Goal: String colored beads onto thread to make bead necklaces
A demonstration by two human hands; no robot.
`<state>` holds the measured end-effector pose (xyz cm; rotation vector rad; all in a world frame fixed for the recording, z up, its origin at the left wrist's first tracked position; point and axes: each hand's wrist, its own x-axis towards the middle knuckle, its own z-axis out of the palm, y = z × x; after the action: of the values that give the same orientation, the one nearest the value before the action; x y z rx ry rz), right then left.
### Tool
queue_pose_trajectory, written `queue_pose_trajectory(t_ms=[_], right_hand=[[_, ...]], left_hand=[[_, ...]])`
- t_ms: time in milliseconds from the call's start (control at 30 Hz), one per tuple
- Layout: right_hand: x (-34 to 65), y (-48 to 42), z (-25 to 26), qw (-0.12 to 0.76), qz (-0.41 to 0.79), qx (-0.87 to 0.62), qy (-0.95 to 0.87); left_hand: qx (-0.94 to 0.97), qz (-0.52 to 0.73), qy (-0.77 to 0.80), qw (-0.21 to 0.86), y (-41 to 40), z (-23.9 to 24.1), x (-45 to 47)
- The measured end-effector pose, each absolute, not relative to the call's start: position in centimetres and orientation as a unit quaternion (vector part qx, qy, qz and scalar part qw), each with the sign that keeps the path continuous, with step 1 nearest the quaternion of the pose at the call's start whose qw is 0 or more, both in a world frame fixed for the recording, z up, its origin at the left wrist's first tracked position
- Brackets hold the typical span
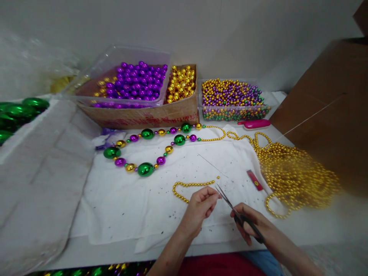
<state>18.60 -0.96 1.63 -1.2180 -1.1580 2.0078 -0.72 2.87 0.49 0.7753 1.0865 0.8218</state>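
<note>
My left hand is pinched shut on the end of a short strand of small gold beads that curves over the white cloth. My right hand grips black-handled scissors, whose blades point up-left and meet my left fingertips. One loose gold bead lies just past the strand's end. A thin thread or wire runs up from the scissor tips. A finished necklace of large green, purple and gold beads lies farther back on the cloth.
A heap of gold bead strands fills the right side, with a small red lighter beside it. At the back stand a tub of purple beads, a cardboard box of gold beads, a tub of mixed beads and a pink tool. Green baubles sit left.
</note>
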Motion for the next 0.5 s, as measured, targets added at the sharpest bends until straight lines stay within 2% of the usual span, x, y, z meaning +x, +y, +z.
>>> queue_pose_trajectory(t_ms=[200,333,433,500], right_hand=[[17.8,-1.0,0.3,0.264,0.719,-0.488,-0.419],[19.4,-0.2,-0.2,0.325,0.676,-0.509,-0.423],[20.8,2.2,0.9,0.351,0.601,-0.527,-0.487],[21.0,4.7,2.3,0.338,0.502,-0.544,-0.581]], left_hand=[[0.349,0.368,0.495,0.705,2.4,0.3,-1.3],[0.341,0.37,0.507,0.7,2.2,0.1,-1.9],[0.334,0.366,0.518,0.697,2.1,-0.2,-2.4],[0.331,0.36,0.522,0.699,2.0,-0.4,-2.7]])
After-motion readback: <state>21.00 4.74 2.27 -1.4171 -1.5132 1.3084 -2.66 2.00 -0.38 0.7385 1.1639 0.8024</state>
